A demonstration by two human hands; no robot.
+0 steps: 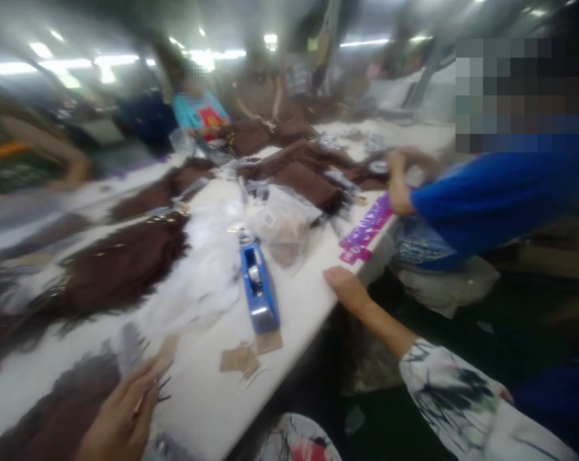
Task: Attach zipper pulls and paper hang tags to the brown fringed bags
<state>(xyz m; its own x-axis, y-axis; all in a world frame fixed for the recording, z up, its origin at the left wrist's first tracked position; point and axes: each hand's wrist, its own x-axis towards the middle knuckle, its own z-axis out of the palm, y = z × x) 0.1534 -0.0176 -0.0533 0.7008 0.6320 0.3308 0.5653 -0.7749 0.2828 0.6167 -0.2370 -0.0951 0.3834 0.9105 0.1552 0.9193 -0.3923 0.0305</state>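
Note:
At the lower left, my left hand [121, 410] is closed, with a brown cardboard tag [168, 352] between thumb and fingers. Dark brown fringed cloth [54, 416] lies beside and partly behind that hand. My right hand [344, 288] is at the table's right edge, just below the pink and purple printed strips [356, 253]. Its fingers are blurred, and I cannot tell whether they touch the strips. Between my hands stands a blue tape dispenser [260, 294], with loose brown tags [241, 360] and a white string in front of it.
A clear plastic bag [284, 224] with a barcode label lies past the dispenser. More brown fringed cloth [126, 262] covers the white table [299, 307]. A person in a blue sleeve [476, 198] works at the right edge; other people are across the table.

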